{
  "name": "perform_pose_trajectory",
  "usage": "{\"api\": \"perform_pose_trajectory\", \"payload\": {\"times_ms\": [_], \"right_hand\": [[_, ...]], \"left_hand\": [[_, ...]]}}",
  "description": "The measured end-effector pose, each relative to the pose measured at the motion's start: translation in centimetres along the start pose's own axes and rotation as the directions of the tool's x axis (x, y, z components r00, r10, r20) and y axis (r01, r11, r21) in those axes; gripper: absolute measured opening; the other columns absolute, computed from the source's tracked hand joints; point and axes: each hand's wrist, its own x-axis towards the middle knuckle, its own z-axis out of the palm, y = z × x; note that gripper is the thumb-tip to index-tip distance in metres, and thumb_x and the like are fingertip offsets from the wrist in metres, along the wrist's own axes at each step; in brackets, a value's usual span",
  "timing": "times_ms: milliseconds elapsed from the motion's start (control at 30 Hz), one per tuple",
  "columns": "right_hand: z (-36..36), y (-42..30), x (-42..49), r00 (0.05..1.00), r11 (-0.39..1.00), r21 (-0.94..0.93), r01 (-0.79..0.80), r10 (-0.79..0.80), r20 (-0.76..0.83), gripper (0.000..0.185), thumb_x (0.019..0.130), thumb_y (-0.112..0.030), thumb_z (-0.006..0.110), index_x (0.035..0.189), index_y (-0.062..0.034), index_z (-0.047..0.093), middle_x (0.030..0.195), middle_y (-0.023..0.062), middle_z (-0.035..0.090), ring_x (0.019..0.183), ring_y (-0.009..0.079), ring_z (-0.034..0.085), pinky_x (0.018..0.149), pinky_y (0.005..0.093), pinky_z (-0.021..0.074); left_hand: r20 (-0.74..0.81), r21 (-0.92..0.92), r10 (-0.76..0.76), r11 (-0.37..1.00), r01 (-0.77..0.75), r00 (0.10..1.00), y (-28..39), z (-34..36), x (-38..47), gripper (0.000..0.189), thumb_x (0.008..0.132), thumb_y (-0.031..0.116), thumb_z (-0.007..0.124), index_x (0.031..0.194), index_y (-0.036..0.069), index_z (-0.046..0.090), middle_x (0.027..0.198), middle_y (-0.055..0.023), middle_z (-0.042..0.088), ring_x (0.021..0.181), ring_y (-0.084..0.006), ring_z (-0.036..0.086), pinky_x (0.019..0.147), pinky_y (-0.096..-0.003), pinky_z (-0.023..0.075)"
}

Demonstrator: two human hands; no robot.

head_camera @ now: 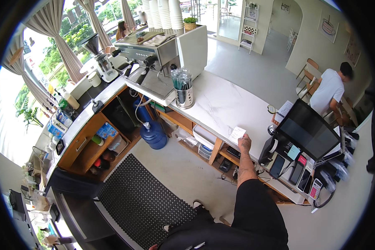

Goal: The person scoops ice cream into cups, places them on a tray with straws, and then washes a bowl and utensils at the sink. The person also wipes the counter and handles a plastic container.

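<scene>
My right hand [244, 143] grips a small white paper slip [236, 133] by its near edge. The slip bears handwriting-like marks and lies over the edge side of the white marbled counter [228, 103]. Only a sliver of my left hand [153, 247] shows at the bottom rim, beside my black clothing; its fingers are hidden. Left of the slip stands a perforated metal canister [185, 97] full of wrapped straws [181, 78]. To its right are a black card-holder-like device [267, 152] and a dark monitor [308, 129].
An espresso machine [150, 62] and coffee grinder [104, 64] stand at the back left. Several phones, one a dark phone [277, 166], lie near a calculator [315, 189]. A blue water jug [153, 136] and black rubber mat [143, 203] occupy the floor. A person [328, 89] bends over furniture beyond.
</scene>
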Motion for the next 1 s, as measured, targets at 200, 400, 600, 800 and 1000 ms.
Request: {"api": "perform_pose_trajectory", "payload": {"times_ms": [200,400,600,800,1000], "right_hand": [[0.3,-1.0,-2.5,0.988,0.996,-0.041,0.084,-0.078,0.131,0.046,0.076,-0.025,0.074,0.115,-0.0092,0.056,0.107,0.0143,0.068,0.102,0.0317,0.064,0.089,0.0412,0.0507],[0.8,-3.5,-3.0,0.987,0.983,-0.151,0.108,-0.124,-0.104,0.1,0.062,-0.014,0.084,0.146,-0.0109,0.029,0.135,0.0171,0.045,0.12,0.0358,0.05,0.1,0.0441,0.0472],[3.0,-1.9,-4.1,0.829,0.718,-0.418,0.557,-0.513,0.223,0.041,0.081,-0.012,0.052,0.12,-0.0138,0.066,0.125,0.018,0.058,0.119,0.035,0.051,0.096,0.0484,0.0429],[3.9,-1.5,-4.8,0.72,0.443,-0.636,0.631,-0.64,0.269,0.046,0.087,-0.019,0.056,0.132,-0.0081,0.055,0.137,0.0141,0.052,0.128,0.0311,0.047,0.111,0.0512,0.0313],[1.0,-1.3,-4.7,0.712,0.595,-0.39,0.703,-0.578,0.4,0.046,0.083,-0.02,0.062,0.127,-0.0068,0.057,0.127,0.0147,0.058,0.122,0.0301,0.052,0.109,0.0549,0.0321]], "left_hand": [[-0.024,-0.011,-0.183,0.983,0.183,0.983,-1.2,-1.1,0.0,0.036,0.092,0.016,0.063,0.125,0.0,0.057,0.098,-0.0092,0.07,0.078,-0.0148,0.065,0.068,-0.0283,0.051],[-0.056,-0.11,-0.314,0.945,0.307,0.948,-6.2,-1.1,-1.8,0.037,0.093,0.013,0.061,0.127,-0.001,0.054,0.097,-0.0098,0.07,0.079,-0.0147,0.065,0.069,-0.0273,0.0514],[-0.054,-0.255,-0.377,0.901,0.352,0.925,-12.3,-1.8,-1.9,0.038,0.094,0.011,0.06,0.129,-0.002,0.051,0.096,-0.0104,0.069,0.08,-0.0145,0.066,0.069,-0.0263,0.0519],[-0.275,-0.33,-0.324,0.916,0.228,0.905,-16.2,-6.0,0.1,0.039,0.094,0.009,0.059,0.13,-0.002,0.048,0.093,-0.0112,0.069,0.079,-0.0149,0.067,0.069,-0.027,0.0532],[-0.157,-0.362,-0.447,0.855,0.37,0.88,-14.5,-1.2,1.8,0.04,0.093,0.009,0.06,0.13,-0.002,0.05,0.096,-0.0117,0.069,0.084,-0.0154,0.067,0.073,-0.0281,0.0536]]}}
